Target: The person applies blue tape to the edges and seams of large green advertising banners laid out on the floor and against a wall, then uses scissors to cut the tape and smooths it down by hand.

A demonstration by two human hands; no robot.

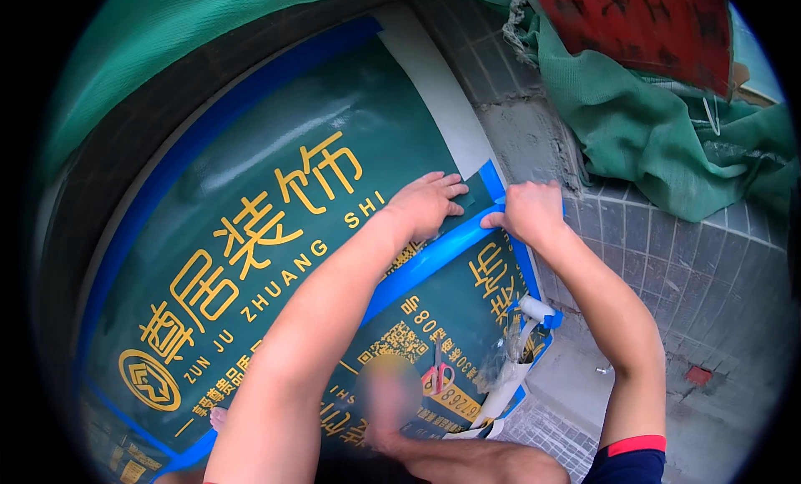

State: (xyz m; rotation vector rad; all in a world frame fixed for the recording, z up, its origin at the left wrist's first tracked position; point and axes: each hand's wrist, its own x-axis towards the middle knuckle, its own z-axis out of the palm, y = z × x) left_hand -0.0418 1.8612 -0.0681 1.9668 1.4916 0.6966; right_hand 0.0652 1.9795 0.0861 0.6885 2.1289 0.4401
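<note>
A green printed protective sheet (275,92) with yellow lettering lies beneath my arms, edged with blue tape. My left hand (427,204) rests on it near its right edge, fingers apart and palm down. Just to the right, my right hand (534,210) is closed, thumb and fingers pinching blue tape at the sheet's edge. A wide strip of blue tape (430,260) runs from there down and left along the seam between two sheets. Another short blue piece (491,181) sticks up just above my right hand. What lies under my right fingers is hidden.
Red-handled scissors (437,377) lie on the lower sheet. Beside them are crumpled clear film (501,360) and a white roll with blue on its end (538,310). A bare leg (484,461) crosses the bottom. Green netting (617,142) hangs over the tiled wall (680,263) at right.
</note>
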